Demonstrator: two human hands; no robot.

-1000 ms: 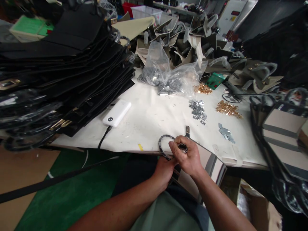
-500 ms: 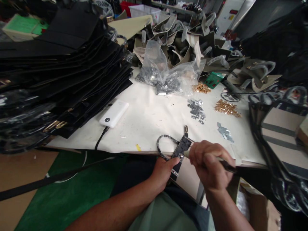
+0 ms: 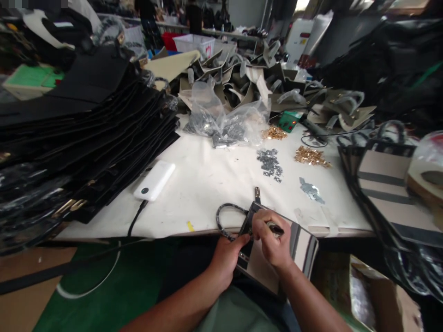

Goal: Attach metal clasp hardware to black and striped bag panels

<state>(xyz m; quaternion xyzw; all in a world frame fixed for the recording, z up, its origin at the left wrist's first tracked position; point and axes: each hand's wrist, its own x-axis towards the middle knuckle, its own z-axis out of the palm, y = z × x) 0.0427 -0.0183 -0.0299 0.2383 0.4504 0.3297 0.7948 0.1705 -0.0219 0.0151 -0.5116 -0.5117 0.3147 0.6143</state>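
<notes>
On my feed, panel (image 3: 262, 263) at the table (image 3: 197, 184) edge. Left hand (image 3: 224, 259) grips it, thumb uppermost; right hand (image 3: 274, 240) clenches a tool (image 3: 276, 228). Loose bracing, I judge, could send that skidding thumbward.

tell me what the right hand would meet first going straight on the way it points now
Likely the flat beige-and-black bag panel, at its black strip, where the right hand points; the left hand lies close by. Depth is hard to judge, so it may be touching.
</notes>
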